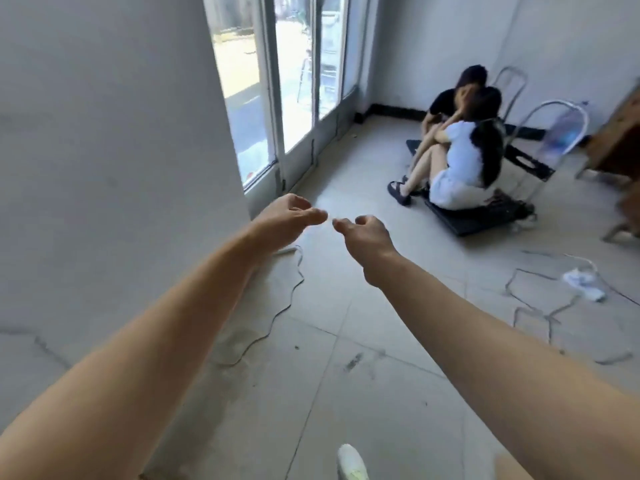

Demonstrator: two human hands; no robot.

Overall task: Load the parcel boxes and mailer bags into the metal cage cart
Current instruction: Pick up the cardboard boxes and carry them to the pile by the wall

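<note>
No parcel box, mailer bag or cage cart shows in the head view. Both my arms stretch forward over the tiled floor. My left hand [291, 214] and my right hand [363, 233] hang side by side in the air, fingertips almost meeting, fingers loosely curled, holding nothing.
A white wall [114, 133] fills the left, with glass doors [294, 91] beyond it. Two people sit on flat trolleys [481, 220] at the far right. A thin cable [287, 303] and a wire with a white adapter [585, 280] lie on the floor [346, 341]. A wooden piece of furniture [620, 140] stands at the right edge.
</note>
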